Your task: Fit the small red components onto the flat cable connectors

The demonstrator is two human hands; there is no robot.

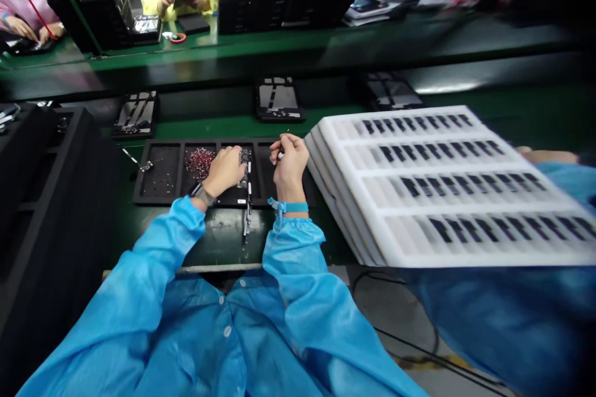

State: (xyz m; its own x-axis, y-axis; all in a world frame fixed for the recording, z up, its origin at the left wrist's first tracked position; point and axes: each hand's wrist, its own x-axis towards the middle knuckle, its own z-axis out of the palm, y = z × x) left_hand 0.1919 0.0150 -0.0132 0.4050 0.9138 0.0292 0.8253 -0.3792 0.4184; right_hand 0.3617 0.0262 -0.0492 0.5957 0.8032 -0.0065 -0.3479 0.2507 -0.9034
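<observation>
Circuit parts (243,177), dark and narrow, lie in our black tray (158,164), just off its middle towards three o'clock. Our left hand (226,170) has its fingers bent over them; whether it grips or merely touches, we cannot tell. At three o'clock from it, our right hand (289,158) hovers over the next compartment, fingertips drawn together, though we cannot make out what they pinch. Small red pieces (199,161) heap at nine o'clock of our left hand. Pale labels (241,201) sit by the circuit parts, their print too small for us to read. White foam trays (395,257) stack at three o'clock, bearing rows of dark strips (426,185); a dark device (279,99) lies towards one o'clock.
</observation>
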